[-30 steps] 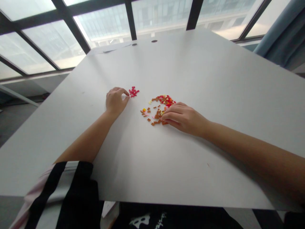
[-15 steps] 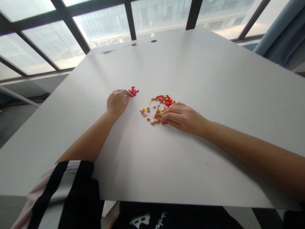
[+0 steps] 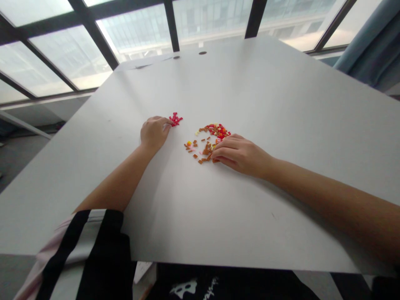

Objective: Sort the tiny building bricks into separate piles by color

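My left hand [image 3: 154, 134] rests on the table, its thumb and forefinger closed together at the near-left edge of a small pile of red building bricks [image 3: 175, 119]. Whether a brick is between those fingertips is too small to make out. To the right lies a larger, loose spread of tiny bricks [image 3: 206, 148], mostly brown, with red, orange, yellow and pink ones among them. My right hand [image 3: 239, 154] lies at the right side of this spread, fingers bent down and together on the bricks. Its fingertips hide whatever they touch.
The broad white table [image 3: 200, 216] spreads out around both hands. Two dark round holes [image 3: 202, 53] are near its far edge. Beyond stand dark-framed windows [image 3: 137, 33], with a blue curtain [image 3: 364, 50] at the right.
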